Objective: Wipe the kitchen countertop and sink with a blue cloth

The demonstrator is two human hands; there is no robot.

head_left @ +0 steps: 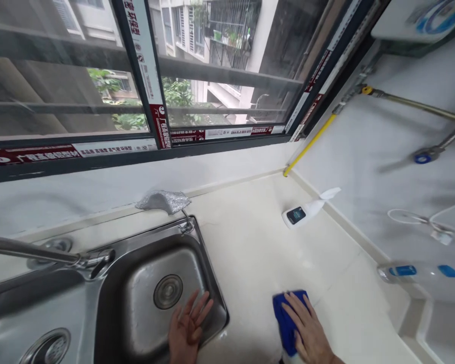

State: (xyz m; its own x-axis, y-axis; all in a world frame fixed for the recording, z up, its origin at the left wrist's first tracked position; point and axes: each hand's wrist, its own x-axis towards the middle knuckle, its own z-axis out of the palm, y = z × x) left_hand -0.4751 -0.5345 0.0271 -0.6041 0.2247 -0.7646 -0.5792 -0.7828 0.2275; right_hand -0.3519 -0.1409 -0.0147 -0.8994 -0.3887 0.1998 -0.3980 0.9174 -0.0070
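Right hand [309,328] lies flat, fingers apart, on the blue cloth [281,317], right of the sink [140,293]; I'd wipe with even palm pressure. Left hand [187,331], empty, loosely spread, hovers over the sink.

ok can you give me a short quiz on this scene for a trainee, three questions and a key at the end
1. What lies between the right hand and the counter?
2. True or false: the left hand is gripping the tap.
3. Which colour is the pipe that comes down to the far corner of the counter?
a) blue
b) red
c) yellow

Key
1. A blue cloth.
2. False: it is open and holds nothing, and in this view it appears over the sink.
3. c
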